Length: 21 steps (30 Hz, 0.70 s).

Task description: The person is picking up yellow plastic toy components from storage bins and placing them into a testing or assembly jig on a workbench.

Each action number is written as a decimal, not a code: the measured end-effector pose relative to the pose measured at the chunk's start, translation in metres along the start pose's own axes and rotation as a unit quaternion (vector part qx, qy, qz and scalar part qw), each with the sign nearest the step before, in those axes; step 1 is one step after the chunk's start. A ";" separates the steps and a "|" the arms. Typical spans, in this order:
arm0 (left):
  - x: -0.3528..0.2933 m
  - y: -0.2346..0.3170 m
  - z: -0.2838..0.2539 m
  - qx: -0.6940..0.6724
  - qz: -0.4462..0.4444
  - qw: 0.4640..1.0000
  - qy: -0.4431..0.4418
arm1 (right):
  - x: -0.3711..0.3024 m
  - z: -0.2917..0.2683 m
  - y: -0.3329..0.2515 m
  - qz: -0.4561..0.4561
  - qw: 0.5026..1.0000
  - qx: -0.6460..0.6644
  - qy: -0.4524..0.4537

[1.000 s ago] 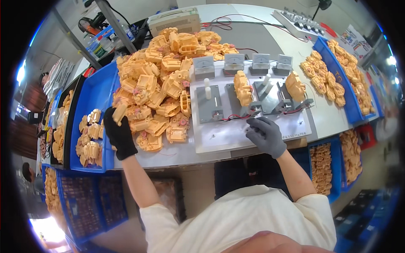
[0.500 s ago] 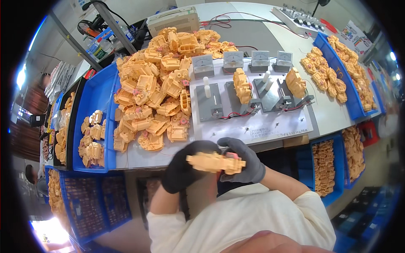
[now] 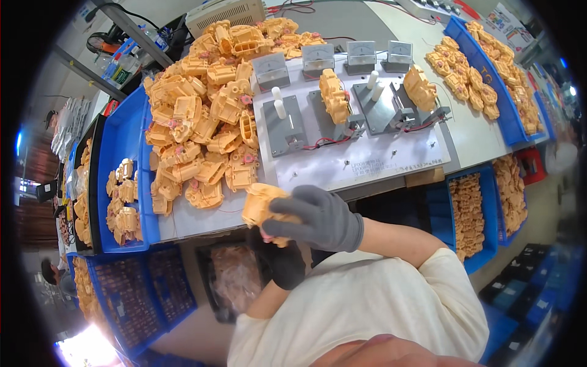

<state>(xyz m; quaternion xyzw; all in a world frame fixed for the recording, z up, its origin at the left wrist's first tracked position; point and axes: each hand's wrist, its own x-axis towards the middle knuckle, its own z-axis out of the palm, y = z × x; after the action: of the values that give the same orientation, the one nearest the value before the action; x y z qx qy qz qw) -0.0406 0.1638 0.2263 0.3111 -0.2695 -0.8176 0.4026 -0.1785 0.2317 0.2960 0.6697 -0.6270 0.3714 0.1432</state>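
A pale orange plastic housing (image 3: 259,205) with a small pink piece on it is between my two gloved hands, just off the table's front edge. My right hand (image 3: 321,219), in a grey glove, has its fingers closed over the housing's right side. Below it, my left hand (image 3: 280,260) in a black glove supports the housing's lower end, its fingers mostly hidden. On the grey test fixture (image 3: 284,127) at the left, two white pegs stand bare. Two other fixtures bear a mounted housing (image 3: 334,98) and a second housing (image 3: 420,87).
A large heap of similar housings (image 3: 202,110) covers the table's left. Several panel meters (image 3: 271,70) line the fixture board's back. Blue bins (image 3: 113,235) stand at the left; another blue bin (image 3: 510,125) with housings stands at the right. Below the table is a black crate (image 3: 211,293) with clear plastic.
Both hands have moved left with the housing, which has turned from lying sideways to standing more upright. My right hand has come over its top side. The view has shifted slightly.
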 end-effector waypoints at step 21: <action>0.056 -0.016 0.059 0.319 0.136 0.841 -0.414 | -0.051 -0.030 0.089 0.324 0.945 -0.047 -0.021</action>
<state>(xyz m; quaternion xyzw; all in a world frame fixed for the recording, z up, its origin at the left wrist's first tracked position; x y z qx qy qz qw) -0.1185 0.1373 0.2384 0.0150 -0.6970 -0.6759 0.2390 -0.2691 0.2734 0.2575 0.4304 -0.8296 0.3541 0.0336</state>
